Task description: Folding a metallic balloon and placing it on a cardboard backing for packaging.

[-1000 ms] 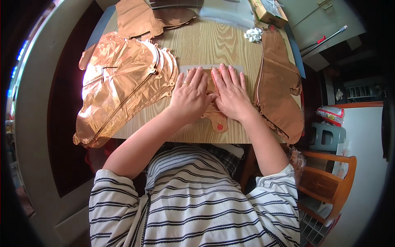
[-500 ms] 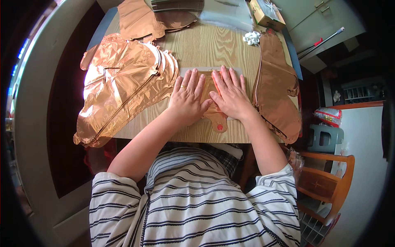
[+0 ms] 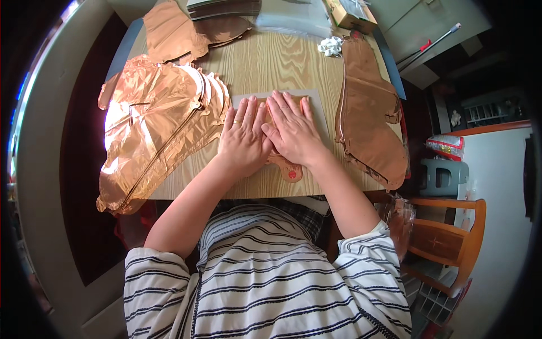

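A folded copper-coloured foil balloon [image 3: 291, 173] lies flat under both my hands; its rounded tab with a red mark sticks out toward me. Beneath it is a pale grey sheet or board [image 3: 320, 113]. My left hand [image 3: 244, 138] presses flat on the foil, fingers stretched out, a ring on one finger. Beside it my right hand [image 3: 294, 133] also lies flat, its thumb against the left hand. Most of the folded foil is hidden by the hands. On the left spreads a shiny stack of flat foil balloons [image 3: 149, 124]; more flat foil balloons [image 3: 372, 113] lie on the right.
Toward the far edge of the wood-grain table [image 3: 265, 62] are more foil pieces [image 3: 169, 34], a dark stack [image 3: 223, 10], clear plastic bags [image 3: 293, 21] and a cardboard box [image 3: 353, 20]. A small white bunch [image 3: 329, 46] sits near the right stack. A wooden chair [image 3: 440, 243] stands at the right.
My right hand has slid left over the folded foil, closer to my left hand. The left hand stays pressed in about the same place. The whole view has shifted slightly.
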`<state>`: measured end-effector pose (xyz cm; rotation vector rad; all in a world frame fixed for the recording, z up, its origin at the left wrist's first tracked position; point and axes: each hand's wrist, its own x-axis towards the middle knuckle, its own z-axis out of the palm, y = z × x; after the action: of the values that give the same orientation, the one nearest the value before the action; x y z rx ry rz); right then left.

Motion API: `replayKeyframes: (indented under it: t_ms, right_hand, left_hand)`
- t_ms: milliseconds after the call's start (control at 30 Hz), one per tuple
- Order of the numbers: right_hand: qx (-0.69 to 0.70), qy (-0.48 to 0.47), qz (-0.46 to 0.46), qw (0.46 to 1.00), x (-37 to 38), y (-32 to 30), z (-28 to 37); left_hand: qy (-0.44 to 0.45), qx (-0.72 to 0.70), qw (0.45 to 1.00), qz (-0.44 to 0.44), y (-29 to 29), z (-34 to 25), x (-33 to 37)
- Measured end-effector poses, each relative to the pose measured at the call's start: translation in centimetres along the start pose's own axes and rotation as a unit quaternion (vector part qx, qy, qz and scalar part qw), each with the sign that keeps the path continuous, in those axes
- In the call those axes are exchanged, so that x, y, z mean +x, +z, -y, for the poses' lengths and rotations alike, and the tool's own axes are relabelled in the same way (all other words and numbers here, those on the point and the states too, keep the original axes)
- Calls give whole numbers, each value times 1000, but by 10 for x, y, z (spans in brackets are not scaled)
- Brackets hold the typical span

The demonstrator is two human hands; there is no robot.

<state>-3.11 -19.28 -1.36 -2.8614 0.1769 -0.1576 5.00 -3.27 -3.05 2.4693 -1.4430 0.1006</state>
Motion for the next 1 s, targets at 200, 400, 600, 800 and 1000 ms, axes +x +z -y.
replayKeyframes:
  t_ms: [200,400,600,800,1000]
  right_hand:
    - [-26,61,12,998,-8,-8,-18]
    - [4,53,-1,999,-11,-15,-27]
    - [356,132,-219,899,-20,-39,-83]
    - [355,206,-81,908,9,-47,-86]
    - [339,295,14,893,36,-49,-82]
  left_hand:
    - [-6,8,1000,19,-4,-2,0]
    - [-3,-14,1000,0,-8,-2,-1]
    - [-16,-32,999,14,-15,-6,2]
    - [-21,-37,999,14,-14,-5,0]
    - [-18,-33,999,15,-13,-4,1]
